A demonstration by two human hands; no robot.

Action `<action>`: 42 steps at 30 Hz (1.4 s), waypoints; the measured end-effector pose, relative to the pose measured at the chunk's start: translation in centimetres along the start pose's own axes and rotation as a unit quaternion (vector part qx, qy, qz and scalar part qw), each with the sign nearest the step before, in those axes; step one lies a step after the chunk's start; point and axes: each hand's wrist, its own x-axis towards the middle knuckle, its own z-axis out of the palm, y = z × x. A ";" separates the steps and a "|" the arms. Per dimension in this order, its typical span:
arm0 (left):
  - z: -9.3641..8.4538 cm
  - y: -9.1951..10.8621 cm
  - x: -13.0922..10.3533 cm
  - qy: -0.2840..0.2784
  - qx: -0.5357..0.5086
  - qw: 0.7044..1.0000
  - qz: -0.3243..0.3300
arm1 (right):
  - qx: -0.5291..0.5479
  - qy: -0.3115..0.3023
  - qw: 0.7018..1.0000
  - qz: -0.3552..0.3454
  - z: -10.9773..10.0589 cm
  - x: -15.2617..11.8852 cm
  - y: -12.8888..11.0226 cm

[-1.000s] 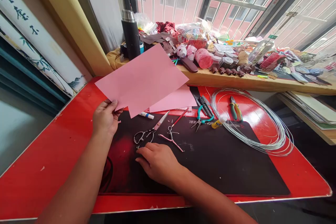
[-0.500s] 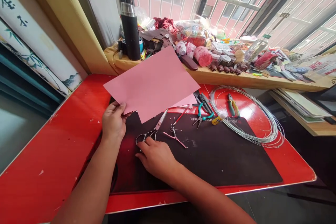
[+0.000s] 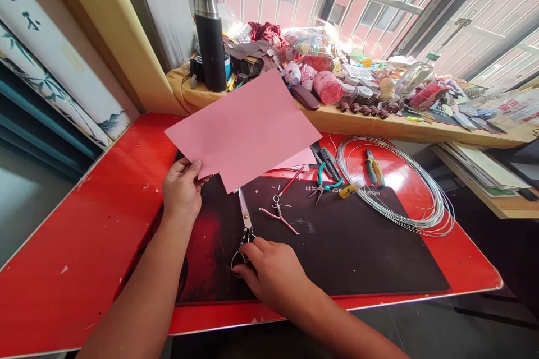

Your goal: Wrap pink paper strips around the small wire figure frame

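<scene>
My left hand (image 3: 182, 188) pinches a sheet of pink paper (image 3: 246, 129) by its near left corner, thumb on top, and holds it raised above the mat. The sheet's near edge has a small notch cut out. Lower down, my right hand (image 3: 273, 269) has its fingers closed around the handles of a pair of scissors (image 3: 246, 219). The blades look shut and point away from me, their tips close to the paper's near corner. Right of the scissors, a small wire figure (image 3: 278, 212) partly wrapped in pink lies on the black mat (image 3: 349, 247).
Teal pliers (image 3: 322, 184), a yellow glue bottle (image 3: 349, 189), a black cutter (image 3: 330, 164) and green-yellow pliers (image 3: 373, 168) lie further right, beside a wire coil (image 3: 433, 202). A crowded windowsill with a black thermos (image 3: 210, 45) borders the red table (image 3: 76, 235).
My right hand has taken up the scissors, drawing them toward me and turning the blades to point straight away. The pink paper has barely moved in my left hand.
</scene>
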 end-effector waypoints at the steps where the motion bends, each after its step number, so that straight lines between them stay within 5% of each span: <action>1: 0.0 -0.1 0.0 0.001 0.001 1.000 0.000 | -0.004 0.006 1.000 0.021 0.0 0.2 -0.1; 16: -0.3 -0.4 0.1 0.017 0.002 1.000 -0.002 | 0.013 -0.053 0.996 0.064 -0.6 -0.7 -0.6; 22: -0.5 -0.6 0.2 0.022 0.008 1.000 0.000 | 0.189 -0.031 0.979 0.068 -0.2 -3.2 1.2; 28: -0.8 -0.9 0.4 0.015 0.019 1.000 0.009 | 0.471 -0.038 0.876 0.098 0.3 -4.9 3.1; 33: -0.9 -1.4 0.5 0.018 0.020 0.999 0.017 | 0.698 -0.034 0.701 0.141 1.5 -5.3 4.8; 36: -1.0 -1.6 0.6 0.022 0.032 0.999 0.021 | 0.766 -0.020 0.625 0.147 2.0 -5.2 5.4; 42: -1.2 -1.7 0.7 0.029 0.057 0.998 0.024 | 0.794 -0.061 0.580 0.169 1.7 -5.2 5.9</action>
